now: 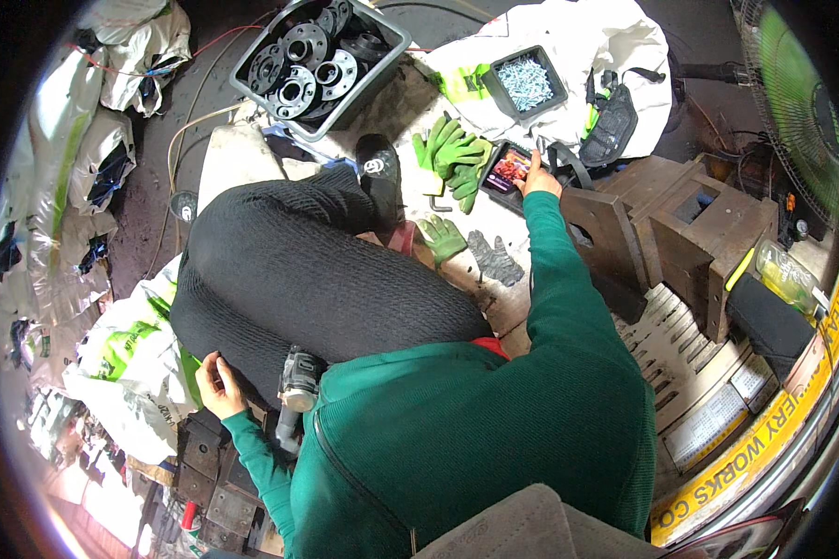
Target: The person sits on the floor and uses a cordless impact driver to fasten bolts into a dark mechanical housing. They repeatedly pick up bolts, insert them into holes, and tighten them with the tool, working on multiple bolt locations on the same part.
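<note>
My right hand (539, 177) reaches forward in a green sleeve. Its fingers touch the right edge of a phone (505, 172) with a lit screen, which lies flat on the floor. My left hand (216, 384) rests with loosely bent fingers against my black trouser leg (298, 270) and holds nothing that I can see. A grey angle grinder (298, 384) lies by my lap, just right of that hand. A pile of green work gloves (452, 154) sits left of the phone. One green glove (441, 238) and one grey glove (494, 259) lie nearer me.
A grey crate of black metal flanges (317, 61) stands ahead. A small bin of screws (527, 79) sits on a white sack, with a black pouch (611, 126) beside it. Brown metal blocks (690, 219), a yellow bottle (788, 275) and a green fan (802, 102) are at right. Sacks (93, 168) line the left.
</note>
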`<state>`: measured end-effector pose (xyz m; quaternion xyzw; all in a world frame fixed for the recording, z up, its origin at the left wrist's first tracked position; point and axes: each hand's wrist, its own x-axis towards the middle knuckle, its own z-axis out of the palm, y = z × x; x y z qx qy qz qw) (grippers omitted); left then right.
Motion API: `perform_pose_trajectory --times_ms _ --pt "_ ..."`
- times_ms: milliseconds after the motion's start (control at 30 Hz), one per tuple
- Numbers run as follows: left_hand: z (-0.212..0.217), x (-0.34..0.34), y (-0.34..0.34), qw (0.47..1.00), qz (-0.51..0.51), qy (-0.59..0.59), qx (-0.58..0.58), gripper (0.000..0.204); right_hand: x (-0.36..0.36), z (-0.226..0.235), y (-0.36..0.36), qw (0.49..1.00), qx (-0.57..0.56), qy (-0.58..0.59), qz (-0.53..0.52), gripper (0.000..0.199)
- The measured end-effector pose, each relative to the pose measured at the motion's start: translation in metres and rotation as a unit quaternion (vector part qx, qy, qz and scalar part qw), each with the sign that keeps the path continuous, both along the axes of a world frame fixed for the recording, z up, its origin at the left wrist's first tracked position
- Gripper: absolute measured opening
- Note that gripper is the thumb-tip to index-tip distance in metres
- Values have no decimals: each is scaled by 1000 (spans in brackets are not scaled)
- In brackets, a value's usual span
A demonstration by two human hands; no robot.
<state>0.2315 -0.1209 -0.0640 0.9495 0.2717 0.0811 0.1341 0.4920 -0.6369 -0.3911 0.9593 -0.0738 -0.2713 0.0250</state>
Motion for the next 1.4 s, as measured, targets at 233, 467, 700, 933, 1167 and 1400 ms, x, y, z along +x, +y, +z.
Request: perform_pose_trajectory --times_ms 233,467,700,933,1167,1400 --pt "-2 1 2 999 14 -7 -28 12 -8 -9 -1 999 -1 -40 -5 91" --pt "-3 -2 0 998 40 -10 -54 13 -12 -17 0 996 -26 -87 9 87" --pt "3 5 -6 999 29 -1 -38 15 -6 -9 3 999 -4 -48 -21 91" --pt "72 -27 75 973 64 -110 191 26 -14 37 17 982 114 -69 -133 74" --pt "166 -183 325 822 472 -67 311 38 7 62 87 897 343 -243 -140 33" --pt "29 -159 376 867 430 245 54 37 66 122 235 774 583 -243 -45 23"
